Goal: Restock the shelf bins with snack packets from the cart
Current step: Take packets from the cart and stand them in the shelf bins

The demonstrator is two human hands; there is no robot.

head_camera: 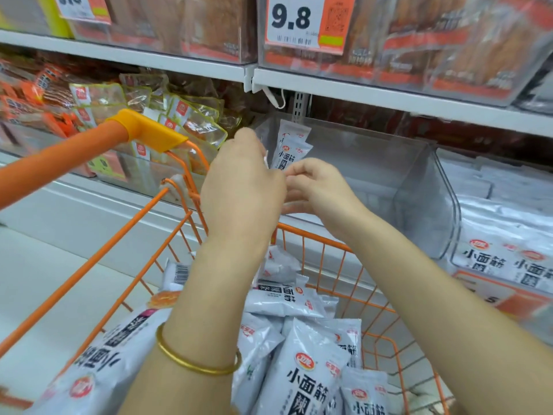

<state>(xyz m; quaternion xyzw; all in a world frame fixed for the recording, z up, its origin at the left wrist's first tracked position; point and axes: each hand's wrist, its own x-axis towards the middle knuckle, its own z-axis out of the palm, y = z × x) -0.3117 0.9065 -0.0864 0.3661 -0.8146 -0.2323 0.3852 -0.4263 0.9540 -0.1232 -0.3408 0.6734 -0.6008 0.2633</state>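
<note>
The left hand [242,187] has its fingers curled around 2 white snack packets [291,149], which stand upright at the front of the clear shelf bin [419,187]. The right hand [321,190] pinches their lower edge with bent fingers. Below both arms, the orange cart [323,241] holds many spare packets [305,369] of the same kind.

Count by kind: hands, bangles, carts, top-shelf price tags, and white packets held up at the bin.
hands: 2 (left hand, right hand)
gold bangle: 1
orange cart: 1
top-shelf price tags: 2
white snack packets in the hands: 2 visible
Total: 8
</note>
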